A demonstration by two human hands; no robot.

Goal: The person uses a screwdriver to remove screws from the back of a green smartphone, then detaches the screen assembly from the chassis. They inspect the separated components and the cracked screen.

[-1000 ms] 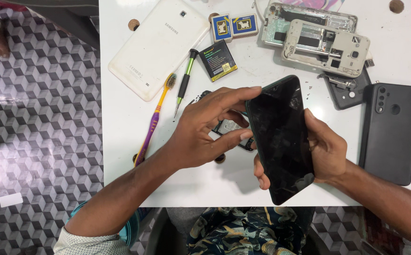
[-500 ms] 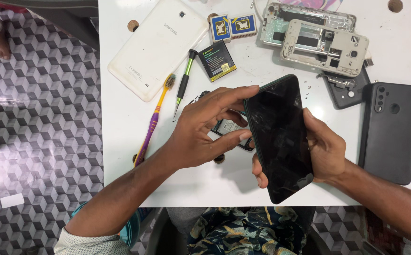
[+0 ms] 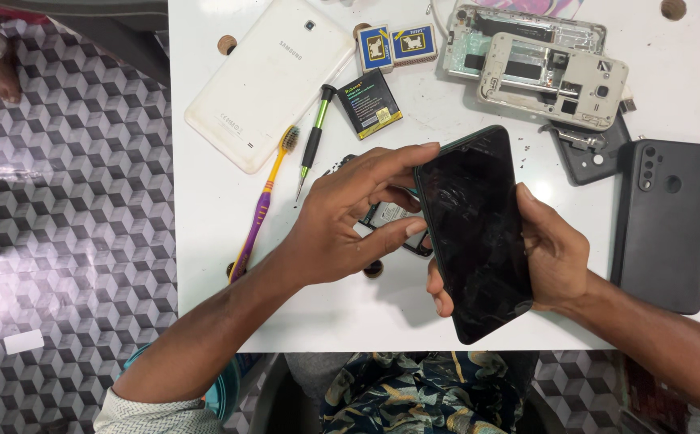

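White worktable (image 3: 229,241) fills most of the view, set on a floor of grey cube-patterned tiles (image 3: 69,241). Over the table's near edge, a black smartphone (image 3: 474,233) is held screen up. Its long axis runs near to far, leaning slightly left at the far end, which points toward the opened phone frames (image 3: 551,76) at the back. Compared with a second ago almost nothing has shifted: the phone sits in the same place and tilt, so the handling seems paused on its far left corner. The right hand (image 3: 555,257) is closed around the phone's right edge and underside. The left hand (image 3: 350,217) pinches the far left corner, thumb under, fingers (image 3: 402,157) on top. Nearby lie a white tablet back (image 3: 266,76), a dark phone case (image 3: 662,225), a purple and yellow toothbrush (image 3: 261,205) and a green-handled screwdriver (image 3: 315,133).
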